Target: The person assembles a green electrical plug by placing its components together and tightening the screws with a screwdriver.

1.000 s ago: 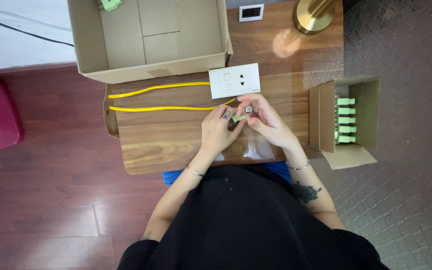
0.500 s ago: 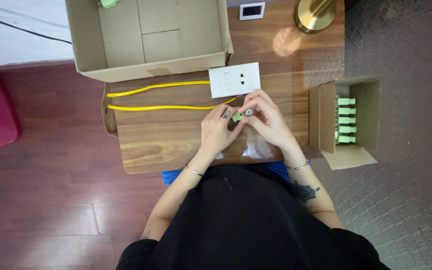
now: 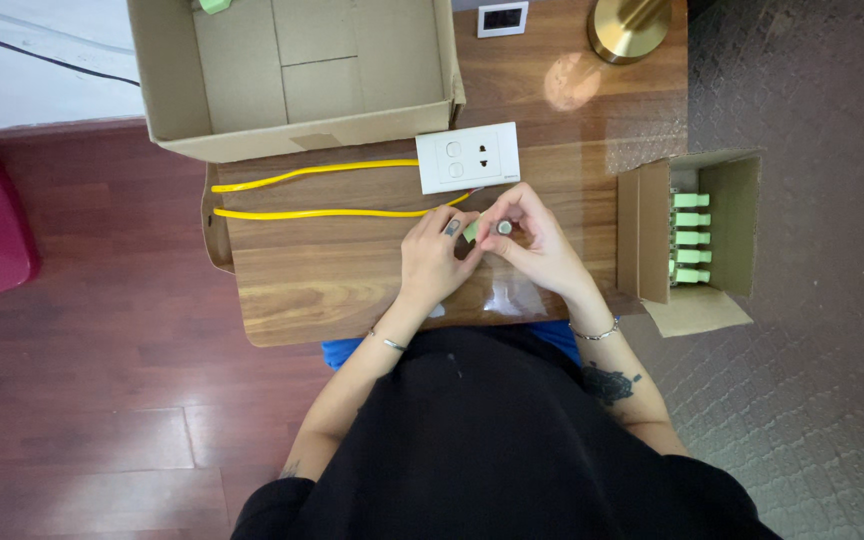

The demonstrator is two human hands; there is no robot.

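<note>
Hands unmoved; green connectors boxed.

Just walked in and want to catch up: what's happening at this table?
A person seated at a wooden table holds a small green part between both hands, left hand and right hand pressed close together. Just beyond lies a white switch plate with two yellow wires running left. A small box of more green parts stands at the right, a large open box behind.
</note>
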